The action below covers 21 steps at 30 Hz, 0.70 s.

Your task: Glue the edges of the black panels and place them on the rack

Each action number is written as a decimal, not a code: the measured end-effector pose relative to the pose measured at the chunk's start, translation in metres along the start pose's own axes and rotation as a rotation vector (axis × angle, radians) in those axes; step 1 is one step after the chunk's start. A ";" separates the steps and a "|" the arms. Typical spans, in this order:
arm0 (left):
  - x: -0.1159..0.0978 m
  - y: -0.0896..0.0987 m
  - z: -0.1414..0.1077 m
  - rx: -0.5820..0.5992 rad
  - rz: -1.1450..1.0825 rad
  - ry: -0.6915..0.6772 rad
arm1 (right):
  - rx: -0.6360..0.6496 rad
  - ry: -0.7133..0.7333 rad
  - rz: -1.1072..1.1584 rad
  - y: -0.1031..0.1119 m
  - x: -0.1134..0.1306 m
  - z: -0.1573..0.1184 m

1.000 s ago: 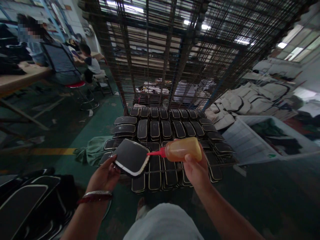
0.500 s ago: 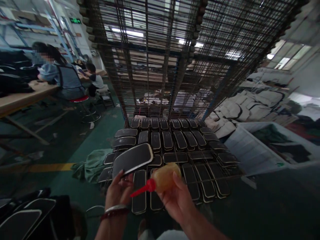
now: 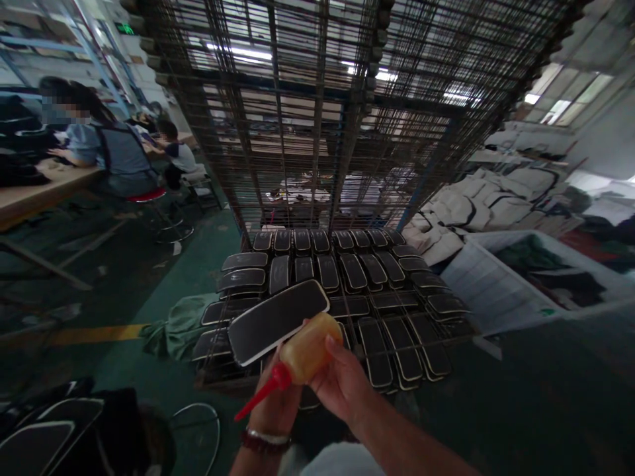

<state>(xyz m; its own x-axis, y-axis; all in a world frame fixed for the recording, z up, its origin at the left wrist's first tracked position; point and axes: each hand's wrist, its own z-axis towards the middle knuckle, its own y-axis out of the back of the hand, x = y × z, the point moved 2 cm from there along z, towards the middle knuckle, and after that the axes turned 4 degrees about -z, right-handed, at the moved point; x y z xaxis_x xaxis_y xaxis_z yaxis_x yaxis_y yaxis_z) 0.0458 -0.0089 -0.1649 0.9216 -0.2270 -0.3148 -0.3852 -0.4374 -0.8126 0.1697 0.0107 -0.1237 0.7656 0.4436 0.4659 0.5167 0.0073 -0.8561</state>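
My left hand holds a dark, rounded rectangular panel with a pale edge by its lower side; the bottle partly hides the fingers. In my right hand is a squeeze bottle of amber liquid, its long red nozzle pointing down and left across my left wrist. The bottle overlaps the panel's lower right edge in view. Beyond my hands, rows of similar dark panels lie on a wire rack shelf.
Raised wire racks rise behind the panels. At right stand a white bin and stacked pale pieces. More dark panels are at lower left, near a green cloth. Two people sit at a table at far left.
My left hand has moved right, beneath the bottle, and the panel has shifted right and turned its face more toward the camera. The bottle has moved slightly left and up, its nozzle steeper.
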 end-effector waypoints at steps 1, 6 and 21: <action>0.000 0.016 -0.005 -0.036 0.051 -0.043 | 0.018 -0.023 -0.020 0.001 0.008 -0.001; -0.058 0.092 -0.033 -0.365 0.462 -0.015 | 0.073 -0.173 -0.151 0.014 0.050 -0.003; -0.125 -0.090 -0.015 0.038 0.718 0.271 | 0.153 -0.281 -0.336 0.001 0.063 -0.013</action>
<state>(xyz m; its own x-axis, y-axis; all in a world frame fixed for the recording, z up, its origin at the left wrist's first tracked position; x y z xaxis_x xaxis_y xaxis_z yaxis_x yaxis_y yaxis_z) -0.0353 0.0461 -0.0452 0.4003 -0.6514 -0.6446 -0.8787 -0.0732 -0.4718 0.2235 0.0268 -0.0923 0.4211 0.6195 0.6625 0.6399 0.3148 -0.7010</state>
